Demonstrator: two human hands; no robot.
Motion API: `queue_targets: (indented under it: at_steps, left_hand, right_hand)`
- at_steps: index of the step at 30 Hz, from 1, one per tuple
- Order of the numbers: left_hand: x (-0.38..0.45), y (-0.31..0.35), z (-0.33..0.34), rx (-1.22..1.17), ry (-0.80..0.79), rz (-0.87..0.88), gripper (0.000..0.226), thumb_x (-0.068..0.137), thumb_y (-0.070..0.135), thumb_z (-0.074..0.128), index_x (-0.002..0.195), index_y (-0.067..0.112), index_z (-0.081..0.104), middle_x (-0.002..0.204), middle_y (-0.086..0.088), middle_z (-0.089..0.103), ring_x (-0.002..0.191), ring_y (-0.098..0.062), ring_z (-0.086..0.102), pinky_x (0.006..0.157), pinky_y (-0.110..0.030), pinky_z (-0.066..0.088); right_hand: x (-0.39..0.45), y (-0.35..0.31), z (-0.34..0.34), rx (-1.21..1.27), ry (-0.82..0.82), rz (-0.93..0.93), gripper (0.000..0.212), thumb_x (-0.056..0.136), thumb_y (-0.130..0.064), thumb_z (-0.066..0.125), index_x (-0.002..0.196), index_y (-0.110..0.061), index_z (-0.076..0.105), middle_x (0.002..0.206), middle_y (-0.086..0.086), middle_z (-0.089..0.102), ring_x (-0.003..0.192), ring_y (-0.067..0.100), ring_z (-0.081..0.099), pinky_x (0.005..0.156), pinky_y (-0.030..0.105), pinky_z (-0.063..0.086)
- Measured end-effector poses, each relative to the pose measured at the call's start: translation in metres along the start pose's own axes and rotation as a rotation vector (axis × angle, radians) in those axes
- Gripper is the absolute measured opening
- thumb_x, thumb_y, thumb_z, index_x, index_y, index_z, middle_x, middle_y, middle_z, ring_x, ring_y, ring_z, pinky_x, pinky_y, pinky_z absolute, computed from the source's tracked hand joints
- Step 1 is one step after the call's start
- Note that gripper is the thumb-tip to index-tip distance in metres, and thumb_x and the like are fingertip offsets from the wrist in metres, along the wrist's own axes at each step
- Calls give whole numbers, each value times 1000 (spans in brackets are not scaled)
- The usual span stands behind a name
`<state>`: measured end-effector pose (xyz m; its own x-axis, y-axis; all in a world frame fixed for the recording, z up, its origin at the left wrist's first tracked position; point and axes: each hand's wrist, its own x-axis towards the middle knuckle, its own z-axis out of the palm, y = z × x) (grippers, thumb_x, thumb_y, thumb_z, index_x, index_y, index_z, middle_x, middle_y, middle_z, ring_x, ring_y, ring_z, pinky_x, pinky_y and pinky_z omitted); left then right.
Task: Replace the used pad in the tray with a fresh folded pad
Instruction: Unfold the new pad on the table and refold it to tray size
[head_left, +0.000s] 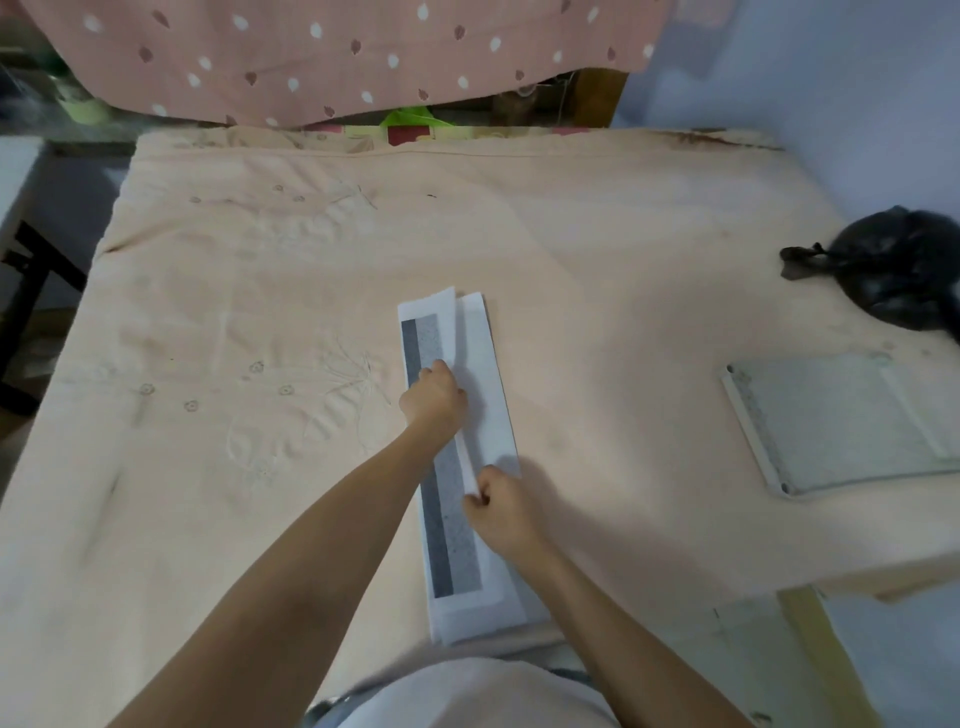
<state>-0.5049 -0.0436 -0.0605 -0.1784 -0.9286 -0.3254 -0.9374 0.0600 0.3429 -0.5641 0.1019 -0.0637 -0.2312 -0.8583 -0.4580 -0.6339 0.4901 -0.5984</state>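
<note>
**Folding the fresh pad into a long strip**

Working on a peach cloth spread over the desk, with 2 bare hands on 1 long white pad folded into a narrow strip that runs away from the body. Left hand set on the strip past its middle, fingers curled down onto the grey centre band, knuckles up, pressing it flat; hard to tell whether pinching a layer or only pushing. Right hand nearer the body, fingers curled and pinching the raised white flap edge along the strip's right side. Flap lifted slightly off the layer beneath just beyond the right fingers, lying flatter toward the left fingers. Far end of the strip well beyond the left fingers, 2 white layers showing there side by side, not squarely aligned. Near end of the strip behind the right fingers, reaching the desk edge close to the torso.

Well to the right of the right fingers, a shallow pale tray lying flat on the cloth, holding a grey-white sheet. Beyond the tray, toward the wall, a knotted black bag. Far beyond the left fingers, a pink spotted fabric hanging over the back edge.
</note>
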Motion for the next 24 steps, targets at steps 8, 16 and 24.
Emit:
queue_targets:
  at_steps: [8,16,24]
  left_hand:
    - [24,-12,-8,-41,-22,19,21,95,24,39,105,7,46,91,-8,59,80,-28,59,61,-32,38]
    - [32,-1,-20,-77,-28,7,15,94,27,41,94,12,45,69,0,48,75,-24,53,58,-27,35]
    - [27,41,-34,-92,-1,30,17,94,30,43,88,14,45,67,1,48,74,-23,53,63,-29,38]
  right_hand:
    - [-23,12,8,-93,27,6,29,90,-21,49,66,-23,33,60,-5,36,52,8,35,55,21,33]
    - [-33,20,1,22,82,27,25,86,-17,51,67,-17,35,58,-3,33,51,9,30,52,20,29]
    - [-44,30,-31,98,134,9,32,87,-19,52,64,-20,31,57,-2,33,55,12,33,56,27,30]
